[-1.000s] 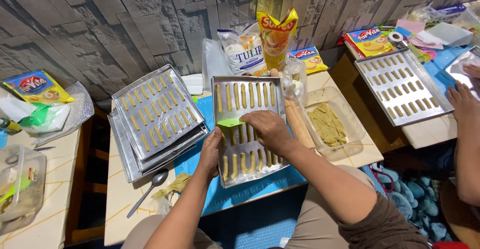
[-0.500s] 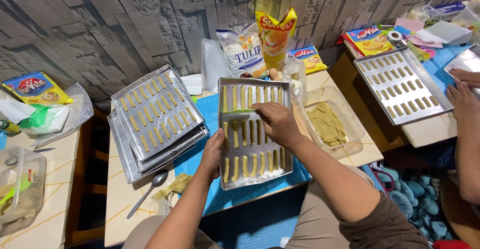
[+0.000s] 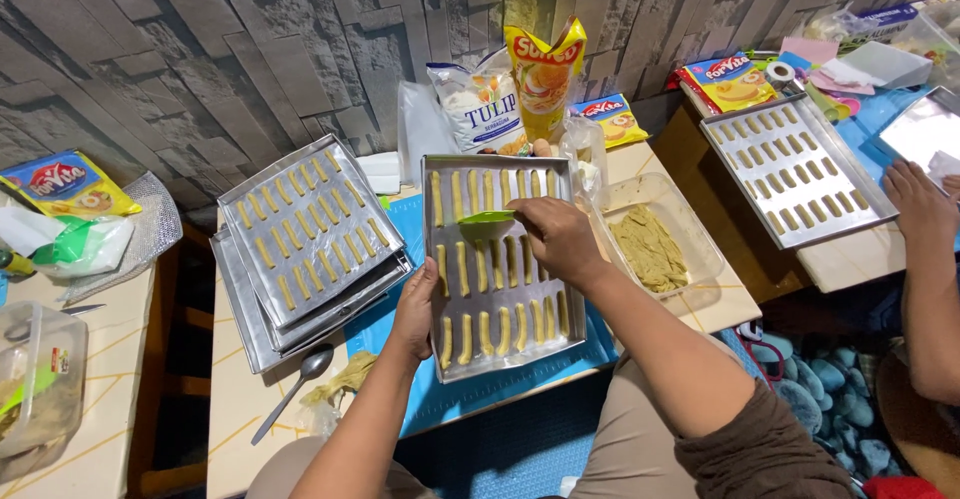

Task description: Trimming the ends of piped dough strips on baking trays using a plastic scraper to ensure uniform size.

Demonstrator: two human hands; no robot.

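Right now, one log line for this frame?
left hand: steadies baking tray | right hand: holds green scraper over dough sticks | dough tub: right of tray

A home baking spot: dough-lined baking trays [image 3: 300,239] on low tables [image 3: 240,429], flour bag [image 3: 478,109].

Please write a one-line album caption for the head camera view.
Right hand holds a green scraper over a tray of dough sticks; left hand steadies it.

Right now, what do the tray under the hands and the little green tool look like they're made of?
The tray looks like thin bare metal, probably aluminium: dull silver-grey with a soft sheen and a folded rim. The green scraper in the right hand looks like plastic: a smooth, glossy, evenly coloured blade. The left hand grips the tray's edge.
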